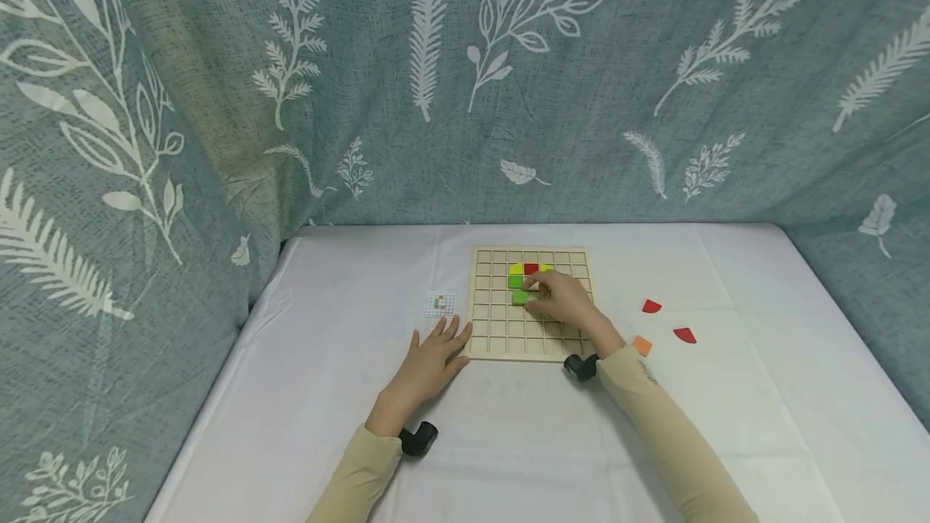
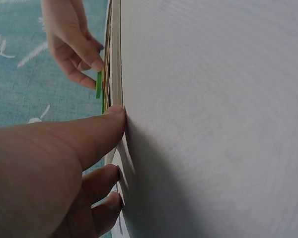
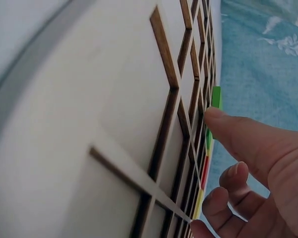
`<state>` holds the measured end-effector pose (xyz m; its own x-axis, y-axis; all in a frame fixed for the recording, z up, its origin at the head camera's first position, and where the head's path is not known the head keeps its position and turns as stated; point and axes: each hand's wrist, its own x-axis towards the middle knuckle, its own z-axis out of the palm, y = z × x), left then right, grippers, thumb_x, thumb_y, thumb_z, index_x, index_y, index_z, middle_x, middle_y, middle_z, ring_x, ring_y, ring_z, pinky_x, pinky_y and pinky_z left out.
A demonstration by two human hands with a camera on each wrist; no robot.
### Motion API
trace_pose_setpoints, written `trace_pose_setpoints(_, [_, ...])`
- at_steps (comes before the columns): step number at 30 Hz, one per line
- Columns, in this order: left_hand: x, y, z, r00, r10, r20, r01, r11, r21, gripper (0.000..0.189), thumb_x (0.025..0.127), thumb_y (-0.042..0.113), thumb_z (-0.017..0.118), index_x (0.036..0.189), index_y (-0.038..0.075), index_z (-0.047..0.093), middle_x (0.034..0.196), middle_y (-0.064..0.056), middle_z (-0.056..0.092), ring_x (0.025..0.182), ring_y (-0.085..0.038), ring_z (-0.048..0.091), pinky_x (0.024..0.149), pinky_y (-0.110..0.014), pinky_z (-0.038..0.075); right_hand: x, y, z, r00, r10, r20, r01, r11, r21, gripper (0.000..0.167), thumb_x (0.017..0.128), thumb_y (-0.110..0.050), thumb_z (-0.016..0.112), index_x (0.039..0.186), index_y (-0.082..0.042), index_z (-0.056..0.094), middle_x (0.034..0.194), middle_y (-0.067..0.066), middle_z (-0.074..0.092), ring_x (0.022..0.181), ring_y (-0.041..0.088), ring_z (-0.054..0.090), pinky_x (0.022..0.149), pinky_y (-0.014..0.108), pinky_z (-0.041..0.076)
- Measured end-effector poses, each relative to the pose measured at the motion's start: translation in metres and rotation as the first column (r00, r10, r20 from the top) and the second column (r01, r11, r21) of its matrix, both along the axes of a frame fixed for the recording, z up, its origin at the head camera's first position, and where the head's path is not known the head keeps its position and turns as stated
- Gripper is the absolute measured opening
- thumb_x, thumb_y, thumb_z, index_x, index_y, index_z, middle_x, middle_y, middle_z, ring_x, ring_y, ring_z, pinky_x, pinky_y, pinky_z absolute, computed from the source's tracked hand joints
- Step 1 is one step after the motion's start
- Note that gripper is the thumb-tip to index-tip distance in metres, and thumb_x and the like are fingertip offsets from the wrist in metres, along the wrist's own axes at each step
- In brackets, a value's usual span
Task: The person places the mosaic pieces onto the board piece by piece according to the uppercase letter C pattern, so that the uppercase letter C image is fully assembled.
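Note:
A wooden grid board (image 1: 497, 337) lies on the white table. My right hand (image 1: 563, 297) is over its upper middle, thumb and fingers pinching a green square tile (image 1: 519, 297); the tile (image 2: 98, 85) stands edge-on at the fingertips in the left wrist view. Just above it on the board sit another green tile (image 1: 515, 282), a yellow rounded tile (image 1: 517, 269) and a red square tile (image 1: 531, 269). More yellow shows to the right, partly behind the hand. My left hand (image 1: 425, 366) rests with fingers spread by the board's lower left corner, its thumb (image 2: 114, 116) near the edge.
A small printed pattern card (image 1: 439, 304) lies left of the board. To the right are two red quarter-round pieces, one farther back (image 1: 651, 306) and one nearer (image 1: 684, 335), and an orange tile (image 1: 642, 345) beside the right sleeve. A patterned curtain (image 1: 465, 144) hangs behind the table.

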<state>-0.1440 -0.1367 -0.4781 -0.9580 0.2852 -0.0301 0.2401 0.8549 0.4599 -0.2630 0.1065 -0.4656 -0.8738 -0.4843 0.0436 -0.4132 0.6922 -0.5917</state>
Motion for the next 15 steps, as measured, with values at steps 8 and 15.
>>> trace_pose_setpoints(8, [0.0008,-0.0003,0.0006,1.000,-0.002,0.005,0.002,1.000,0.004,0.050,0.094,0.028,0.052,0.141,0.012,0.041,0.149,-0.013,0.030,0.140,-0.034,0.021,0.104,-0.068,0.011,-0.0040,-0.0050,-0.0014,1.000,0.004,-0.016,-0.004,1.000,0.029,0.024,0.083,-0.019,0.070,0.106,-0.012,0.068,0.071,0.001,0.051,0.058,0.013,0.038,0.054,0.026,0.029])
trace_pose_setpoints(15, [0.0010,-0.0013,0.0008,1.000,-0.007,0.004,0.007,1.000,0.006,0.050,0.095,0.028,0.052,0.141,0.012,0.041,0.149,-0.013,0.030,0.140,-0.034,0.021,0.104,-0.068,0.011,-0.0044,-0.0053,-0.0018,1.000,0.006,-0.020,-0.005,0.999,0.041,0.024,0.082,-0.019,0.071,0.105,-0.014,0.070,0.071,0.000,0.053,0.057,0.013,0.039,0.052,0.025,0.030])
